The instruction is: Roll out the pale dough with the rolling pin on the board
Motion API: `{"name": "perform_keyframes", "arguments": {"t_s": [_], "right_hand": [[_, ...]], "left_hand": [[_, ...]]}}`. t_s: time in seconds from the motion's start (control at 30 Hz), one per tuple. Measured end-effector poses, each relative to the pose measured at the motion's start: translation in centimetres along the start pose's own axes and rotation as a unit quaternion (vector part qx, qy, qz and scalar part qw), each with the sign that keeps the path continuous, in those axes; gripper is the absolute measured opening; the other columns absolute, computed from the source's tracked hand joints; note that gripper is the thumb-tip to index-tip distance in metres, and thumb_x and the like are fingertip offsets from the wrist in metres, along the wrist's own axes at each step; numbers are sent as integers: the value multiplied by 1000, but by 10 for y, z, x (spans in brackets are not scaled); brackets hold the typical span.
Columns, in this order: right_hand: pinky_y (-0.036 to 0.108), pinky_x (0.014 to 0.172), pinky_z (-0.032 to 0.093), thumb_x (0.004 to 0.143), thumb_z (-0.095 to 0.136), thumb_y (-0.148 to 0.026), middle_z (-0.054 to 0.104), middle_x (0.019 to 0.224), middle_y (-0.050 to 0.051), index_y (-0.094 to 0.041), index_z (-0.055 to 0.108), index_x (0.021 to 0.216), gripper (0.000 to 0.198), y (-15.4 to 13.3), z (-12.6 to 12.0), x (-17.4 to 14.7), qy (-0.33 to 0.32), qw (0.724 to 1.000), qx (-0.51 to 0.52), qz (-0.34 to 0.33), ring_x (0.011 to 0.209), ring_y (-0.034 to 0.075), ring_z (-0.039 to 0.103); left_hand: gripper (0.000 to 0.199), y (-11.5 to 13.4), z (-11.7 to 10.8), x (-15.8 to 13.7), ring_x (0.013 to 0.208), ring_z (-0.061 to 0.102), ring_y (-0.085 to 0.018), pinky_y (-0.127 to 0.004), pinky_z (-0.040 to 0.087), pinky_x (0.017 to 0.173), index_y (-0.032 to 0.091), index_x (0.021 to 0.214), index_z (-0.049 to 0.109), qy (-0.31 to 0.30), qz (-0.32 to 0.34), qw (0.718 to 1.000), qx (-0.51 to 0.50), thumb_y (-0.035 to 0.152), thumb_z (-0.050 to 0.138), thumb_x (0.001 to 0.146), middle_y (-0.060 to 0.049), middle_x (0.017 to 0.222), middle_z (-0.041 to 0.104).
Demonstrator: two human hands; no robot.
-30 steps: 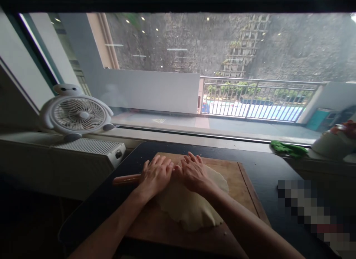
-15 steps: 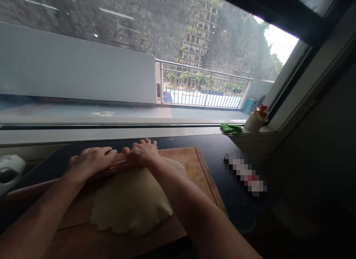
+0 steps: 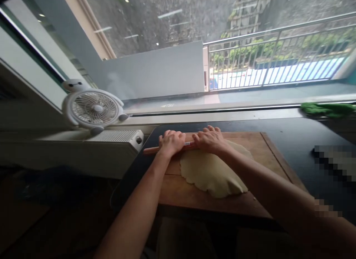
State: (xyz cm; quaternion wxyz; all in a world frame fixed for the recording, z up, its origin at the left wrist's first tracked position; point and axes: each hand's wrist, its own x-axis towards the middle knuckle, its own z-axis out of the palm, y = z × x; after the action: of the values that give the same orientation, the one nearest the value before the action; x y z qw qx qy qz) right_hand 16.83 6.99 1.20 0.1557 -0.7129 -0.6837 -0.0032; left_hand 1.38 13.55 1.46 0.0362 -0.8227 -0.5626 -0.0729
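Note:
A wooden rolling pin (image 3: 151, 150) lies across the far side of a flattened sheet of dough (image 3: 211, 173). My left hand (image 3: 172, 141) curls over the pin, just left of the dough. Close beside it, my right hand (image 3: 210, 139) also grips the pin, its fingers bent over the far side. A small label shows on the pin between the two hands. The dough has an uneven, wavy edge and rests on a wooden board (image 3: 174, 194); my right forearm covers part of it.
The board sits on a dark table (image 3: 280, 129) against a window. At left, a white fan (image 3: 96, 107) stands on the ledge behind a white radiator (image 3: 118, 135). A green cloth (image 3: 328, 110) lies on the sill at right, and a blurred-out object (image 3: 339, 160) rests on the table.
The view has swung left, bringing the fan and radiator into sight and taking the pot on the sill out of it. Both hands are still on the rolling pin near the dough's far edge.

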Motion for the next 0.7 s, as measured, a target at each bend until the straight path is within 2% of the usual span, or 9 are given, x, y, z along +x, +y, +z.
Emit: {"name": "perform_keyframes", "arguments": {"t_s": [0.07, 0.13, 0.23, 0.3, 0.4, 0.47, 0.53, 0.6, 0.7], "right_hand": [[48, 89, 26, 88, 19, -51, 58, 107, 15, -18, 62, 96, 55, 2, 0, 17, -8, 1000, -8, 29, 110, 29, 40], [47, 90, 26, 88, 19, -51, 57, 109, 14, -17, 62, 96, 55, 2, -1, 16, -8, 999, -15, 31, 112, 29, 39], [46, 98, 19, 89, 17, -49, 54, 115, 11, -20, 59, 101, 53, -2, -5, -22, 29, 999, -11, -24, 121, 27, 30], [42, 101, 16, 89, 19, -51, 47, 126, 8, -21, 50, 115, 50, -6, -8, -53, 48, 996, 11, -76, 126, 24, 24], [40, 102, 15, 88, 25, -52, 39, 134, 5, -24, 37, 128, 51, -6, -10, -71, 38, 993, 29, -107, 128, 21, 21], [44, 102, 14, 88, 21, -51, 42, 132, 5, -25, 45, 121, 48, -4, -9, -52, 8, 996, 22, -85, 129, 23, 20], [49, 100, 14, 89, 18, -51, 47, 126, 8, -24, 55, 109, 50, -2, -7, -18, -30, 999, 5, -34, 129, 26, 20], [51, 95, 20, 89, 17, -50, 50, 122, 12, -22, 57, 106, 52, -2, -7, 16, -50, 999, -4, 15, 126, 29, 26], [49, 92, 26, 89, 17, -51, 52, 120, 13, -20, 57, 107, 53, -2, -10, 32, -47, 998, -12, 31, 122, 29, 33]], "left_hand": [[45, 1, -2, 20, 117, 40, -28, -50, 32, 93, 26, 110, 57, -46, -17, 999, -9, 48, 25, 87, -7, 124, 53], [44, 3, -2, 22, 120, 38, -28, -52, 30, 94, 27, 115, 54, -65, -8, 998, -21, 46, 26, 87, -6, 127, 51], [44, -1, 0, -15, 126, 30, -26, -53, 23, 99, 30, 121, 49, -11, 48, 999, -23, 42, 21, 90, -2, 134, 44], [45, -5, 1, -48, 130, 23, -23, -50, 19, 102, 29, 126, 44, 34, 84, 996, -17, 41, 19, 91, -1, 139, 38], [45, -9, 2, -73, 132, 20, -21, -46, 16, 105, 29, 132, 38, 47, 115, 992, -14, 40, 20, 92, 0, 142, 32], [45, -8, 2, -60, 132, 21, -21, -45, 16, 105, 29, 130, 41, 37, 88, 995, -11, 40, 22, 91, 0, 141, 34], [44, -5, -1, -31, 130, 25, -23, -47, 20, 103, 29, 125, 47, 21, 37, 999, -13, 42, 23, 91, 0, 137, 41], [43, -3, -5, 0, 125, 32, -25, -49, 26, 99, 29, 119, 52, 4, -4, 1000, -21, 44, 24, 90, -2, 131, 48], [43, 0, -10, 17, 122, 37, -26, -50, 30, 95, 28, 115, 55, -13, -23, 999, -36, 46, 26, 88, -4, 126, 52]]}}
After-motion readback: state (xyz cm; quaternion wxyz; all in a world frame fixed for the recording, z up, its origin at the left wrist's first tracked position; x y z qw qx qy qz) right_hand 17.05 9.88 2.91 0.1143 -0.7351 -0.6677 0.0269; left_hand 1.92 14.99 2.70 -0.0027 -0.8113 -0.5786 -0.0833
